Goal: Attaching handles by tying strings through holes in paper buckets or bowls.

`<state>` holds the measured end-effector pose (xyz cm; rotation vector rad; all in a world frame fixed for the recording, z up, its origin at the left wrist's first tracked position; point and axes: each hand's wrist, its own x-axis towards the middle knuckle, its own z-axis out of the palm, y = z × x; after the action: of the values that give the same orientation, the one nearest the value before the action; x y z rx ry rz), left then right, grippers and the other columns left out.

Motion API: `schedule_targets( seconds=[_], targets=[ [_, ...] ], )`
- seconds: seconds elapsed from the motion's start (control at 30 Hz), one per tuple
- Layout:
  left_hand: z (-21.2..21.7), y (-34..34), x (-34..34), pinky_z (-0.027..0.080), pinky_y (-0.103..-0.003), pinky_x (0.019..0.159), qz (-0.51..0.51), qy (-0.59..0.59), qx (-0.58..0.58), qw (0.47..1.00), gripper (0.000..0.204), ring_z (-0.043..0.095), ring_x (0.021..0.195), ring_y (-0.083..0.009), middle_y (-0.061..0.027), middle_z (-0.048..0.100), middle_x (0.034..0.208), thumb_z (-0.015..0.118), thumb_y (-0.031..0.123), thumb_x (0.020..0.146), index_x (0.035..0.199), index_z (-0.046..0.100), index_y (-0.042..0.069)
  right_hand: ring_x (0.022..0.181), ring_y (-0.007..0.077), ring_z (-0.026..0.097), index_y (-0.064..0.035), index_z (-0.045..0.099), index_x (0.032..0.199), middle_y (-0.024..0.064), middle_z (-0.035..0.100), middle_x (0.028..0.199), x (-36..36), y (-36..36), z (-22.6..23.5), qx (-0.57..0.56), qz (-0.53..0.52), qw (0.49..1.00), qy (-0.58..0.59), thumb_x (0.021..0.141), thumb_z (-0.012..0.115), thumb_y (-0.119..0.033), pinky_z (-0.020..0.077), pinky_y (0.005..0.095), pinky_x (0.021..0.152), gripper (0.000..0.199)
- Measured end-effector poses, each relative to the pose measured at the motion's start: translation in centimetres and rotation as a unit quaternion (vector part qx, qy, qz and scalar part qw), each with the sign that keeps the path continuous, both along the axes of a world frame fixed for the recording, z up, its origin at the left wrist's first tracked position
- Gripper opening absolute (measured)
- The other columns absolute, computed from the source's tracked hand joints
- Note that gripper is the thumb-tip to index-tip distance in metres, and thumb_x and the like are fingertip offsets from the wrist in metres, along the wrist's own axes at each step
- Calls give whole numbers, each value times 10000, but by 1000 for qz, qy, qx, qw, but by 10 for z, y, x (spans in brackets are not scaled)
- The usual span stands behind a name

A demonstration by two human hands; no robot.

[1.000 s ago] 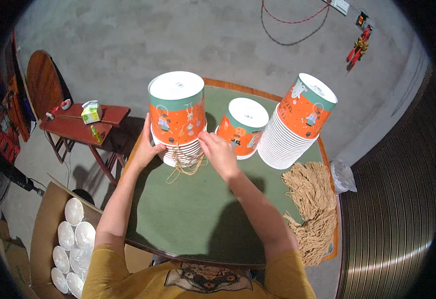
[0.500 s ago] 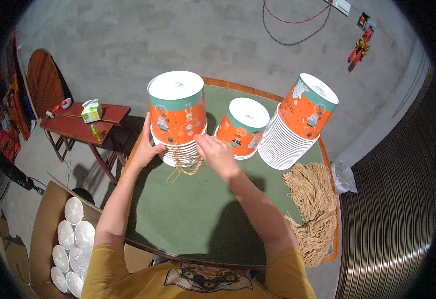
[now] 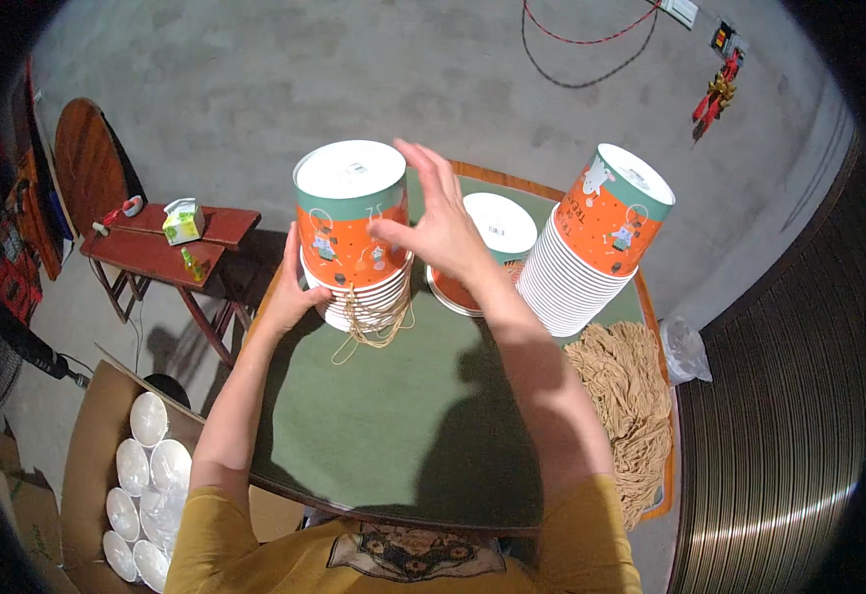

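Note:
On the left of the green-topped table [image 3: 384, 426] stands a stack of orange paper buckets [image 3: 339, 243], upside down, white bases up and several white rims below. Loops of tan string [image 3: 366, 322] hang from the rims at its front. My left hand [image 3: 289, 297] is curved round the stack's lower left side, thumb in front. My right hand [image 3: 443, 223] is raised at the upper right, fingers stretched and thumb apart, in front of the top bucket's side; whether the thumb touches it I cannot tell. Behind that hand is a shorter bucket stack [image 3: 497, 223], partly hidden.
A tall leaning bucket stack [image 3: 581, 257] stands at the right. Beside it lies a heap of tan string [image 3: 626, 416] along the table edge. A cardboard box [image 3: 87, 436] of white containers sits lower left. A red bench [image 3: 146, 233] with a tissue pack [image 3: 184, 223] is farther back.
My right hand has let go of the string at the stack's front and risen to its upper right, with the fingers opening. My left hand stays on the stack.

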<state>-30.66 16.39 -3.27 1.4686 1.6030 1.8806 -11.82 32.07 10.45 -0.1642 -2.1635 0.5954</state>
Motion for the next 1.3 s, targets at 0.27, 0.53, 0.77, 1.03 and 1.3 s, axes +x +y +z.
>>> schedule_targets(
  seconds=[0.27, 0.53, 0.77, 1.03, 1.3],
  targets=[
    [1, 0, 6, 138, -401, 1172, -11, -19, 10, 1000, 1432, 122, 1448, -260, -171, 95, 1570, 845, 598, 520, 1507, -29, 41, 1299, 401, 372, -82, 577, 916, 127, 550, 1262, -18, 4, 18, 127, 107, 986, -33, 779, 711, -251, 350, 486, 1052, 255],
    [-1, 0, 3, 145, -403, 1171, 2, -9, 9, 1000, 1416, 133, 1446, -264, -172, 102, 1569, 841, 599, 528, 1508, -14, 39, 1203, 389, 448, -60, 567, 914, 121, 594, 1098, -24, -6, 16, 120, 97, 988, 9, 776, 689, -203, 353, 468, 1051, 234],
    [-4, 1, 2, 145, -403, 1172, 0, -14, 10, 1000, 1417, 133, 1446, -266, -176, 103, 1567, 835, 617, 523, 1509, -2, 38, 1039, 333, 518, -63, 555, 886, 98, 579, 937, -27, -12, 14, 96, 76, 992, 27, 770, 684, -199, 417, 444, 891, 220],
    [-6, -1, 1, 136, -410, 1173, 5, -4, -2, 1000, 1406, 135, 1445, -264, -177, 105, 1566, 825, 627, 536, 1508, 1, 33, 1009, 318, 541, -64, 553, 889, 99, 586, 937, -25, -18, 17, 79, 61, 995, 18, 782, 672, -214, 422, 432, 870, 220],
    [-2, -1, 3, 139, -408, 1171, 4, -4, -3, 1000, 1391, 139, 1444, -258, -160, 110, 1566, 840, 591, 550, 1508, -1, 35, 948, 301, 584, -2, 587, 943, 125, 630, 952, -26, -21, 24, 117, 43, 992, 34, 799, 663, -194, 464, 397, 834, 252]
  ],
)
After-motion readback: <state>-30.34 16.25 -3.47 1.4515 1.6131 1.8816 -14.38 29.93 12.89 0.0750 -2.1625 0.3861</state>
